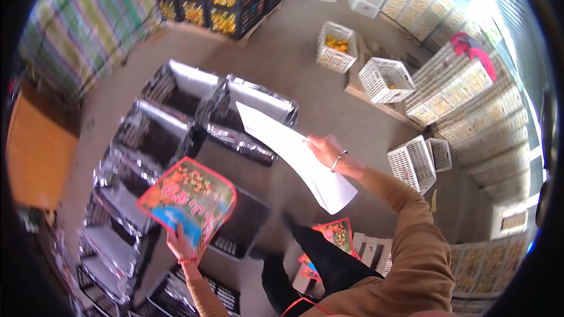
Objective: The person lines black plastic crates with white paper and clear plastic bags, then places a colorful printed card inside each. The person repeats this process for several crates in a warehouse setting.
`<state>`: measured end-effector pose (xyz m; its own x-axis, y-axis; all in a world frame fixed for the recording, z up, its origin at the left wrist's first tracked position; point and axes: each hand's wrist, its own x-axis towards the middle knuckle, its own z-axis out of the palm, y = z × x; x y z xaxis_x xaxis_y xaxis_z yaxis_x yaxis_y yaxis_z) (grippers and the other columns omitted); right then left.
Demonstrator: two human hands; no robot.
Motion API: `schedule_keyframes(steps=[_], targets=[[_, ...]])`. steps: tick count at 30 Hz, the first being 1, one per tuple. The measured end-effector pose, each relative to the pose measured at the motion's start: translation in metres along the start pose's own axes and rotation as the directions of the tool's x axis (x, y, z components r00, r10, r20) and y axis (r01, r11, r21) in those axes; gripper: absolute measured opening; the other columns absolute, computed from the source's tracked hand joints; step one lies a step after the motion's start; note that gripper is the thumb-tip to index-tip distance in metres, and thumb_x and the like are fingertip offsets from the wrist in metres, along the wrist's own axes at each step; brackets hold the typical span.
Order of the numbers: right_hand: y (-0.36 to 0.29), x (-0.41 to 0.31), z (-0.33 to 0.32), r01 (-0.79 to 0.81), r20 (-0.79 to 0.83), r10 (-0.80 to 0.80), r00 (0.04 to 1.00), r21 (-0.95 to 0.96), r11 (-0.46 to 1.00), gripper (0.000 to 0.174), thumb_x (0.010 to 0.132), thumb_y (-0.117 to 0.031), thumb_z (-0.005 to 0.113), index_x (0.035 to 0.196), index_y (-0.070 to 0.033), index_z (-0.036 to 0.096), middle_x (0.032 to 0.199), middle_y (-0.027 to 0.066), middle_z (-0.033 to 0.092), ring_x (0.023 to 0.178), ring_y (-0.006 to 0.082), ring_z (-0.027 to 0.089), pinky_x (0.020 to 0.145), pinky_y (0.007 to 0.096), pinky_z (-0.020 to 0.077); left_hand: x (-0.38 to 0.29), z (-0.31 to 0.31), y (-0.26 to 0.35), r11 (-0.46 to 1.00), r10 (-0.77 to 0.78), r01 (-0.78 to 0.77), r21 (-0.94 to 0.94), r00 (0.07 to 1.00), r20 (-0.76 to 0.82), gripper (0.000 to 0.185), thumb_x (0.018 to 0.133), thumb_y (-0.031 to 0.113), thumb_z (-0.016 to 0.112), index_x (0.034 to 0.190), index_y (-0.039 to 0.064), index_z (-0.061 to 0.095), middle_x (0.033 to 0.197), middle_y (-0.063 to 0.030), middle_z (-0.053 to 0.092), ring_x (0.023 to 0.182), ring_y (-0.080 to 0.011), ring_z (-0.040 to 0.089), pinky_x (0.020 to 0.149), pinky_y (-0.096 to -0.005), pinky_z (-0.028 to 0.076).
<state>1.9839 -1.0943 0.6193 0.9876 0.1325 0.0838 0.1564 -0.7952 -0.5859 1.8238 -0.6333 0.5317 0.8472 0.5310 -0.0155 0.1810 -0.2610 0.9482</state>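
My right hand [325,152], with a metal bangle at the wrist, grips the edge of a white sheet [295,158] that bends out to both sides. In my left hand [179,244] is a colourful printed sheet [198,202] with a red border, fruit pictures and writing. Black plastic crates [154,132] lined with silvery film stand to the left and ahead, below the hands. Under the printed sheet's right side lies a black crate [244,224] without visible lining. More printed sheets [337,233] lie by my legs on a slatted wooden pallet [370,251].
White plastic crates, one with orange fruit [337,44], stand ahead right by a wooden pallet [365,97]. Stacked white crates [467,88] line the right side. Black crates of packed fruit [220,4] rise at the back. An orange-brown panel [39,149] stands far left, near a striped sheet [92,22].
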Motion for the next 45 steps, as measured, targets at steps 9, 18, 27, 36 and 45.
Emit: schedule_keyframes(steps=[9,18,27,36,45], targets=[[-0.030,-0.001,0.074,0.068,0.259,-0.128,0.957,0.229,0.971,0.017,0.091,-0.010,0.057,0.080,0.003,0.059,0.061,-0.0066,0.043,0.057,0.0031,0.037,0.048,0.0220,0.0344,-0.053,0.019,-0.132,0.928,-0.373,0.366,-0.075,0.916,-0.146,0.018,0.086,0.020,0.063,0.091,0.003,0.063,0.071,0.0075,0.053,0.066,-0.0009,0.044,0.056,-0.0209,0.039],[0.004,0.003,0.291,0.289,0.339,-0.308,0.889,0.107,0.951,0.022,0.088,-0.017,0.060,0.075,-0.001,0.053,0.062,0.0225,0.050,0.052,0.0341,0.045,0.047,0.0356,0.0406,-0.040,0.047,-0.275,0.831,-0.364,0.424,0.360,0.904,-0.224,0.027,0.082,0.031,0.062,0.089,0.004,0.061,0.076,-0.0182,0.062,0.071,-0.0340,0.060,0.064,-0.0378,0.047],[0.047,-0.027,0.452,0.234,0.534,-0.146,0.833,-0.101,0.967,0.023,0.089,-0.026,0.051,0.083,-0.004,0.056,0.072,0.0235,0.061,0.071,0.0443,0.059,0.064,0.0521,0.0472,-0.011,0.042,-0.316,0.768,-0.406,0.389,0.509,0.910,-0.081,0.019,0.081,0.019,0.058,0.095,0.007,0.063,0.082,-0.0168,0.062,0.074,-0.0253,0.062,0.069,-0.0337,0.048],[0.050,-0.024,0.414,0.205,0.508,-0.128,0.852,-0.099,0.974,0.015,0.085,-0.020,0.054,0.083,-0.005,0.056,0.071,0.0213,0.061,0.069,0.0422,0.060,0.061,0.0500,0.0479,0.008,-0.036,-0.108,0.306,0.474,-0.662,0.684,0.729,0.494,0.023,0.078,0.008,0.061,0.101,0.011,0.063,0.102,-0.0063,0.063,0.090,-0.0204,0.061,0.075,-0.0330,0.049],[0.056,-0.002,0.444,0.211,0.576,-0.039,0.817,-0.235,0.949,0.021,0.089,-0.026,0.050,0.090,-0.006,0.056,0.075,0.0225,0.063,0.075,0.0426,0.062,0.065,0.0508,0.0500,0.006,-0.010,-0.228,0.225,-0.052,-0.722,0.654,0.661,0.749,0.012,0.073,0.013,0.054,0.081,0.013,0.063,0.089,-0.0002,0.058,0.098,-0.0160,0.052,0.098,-0.0376,0.034]])
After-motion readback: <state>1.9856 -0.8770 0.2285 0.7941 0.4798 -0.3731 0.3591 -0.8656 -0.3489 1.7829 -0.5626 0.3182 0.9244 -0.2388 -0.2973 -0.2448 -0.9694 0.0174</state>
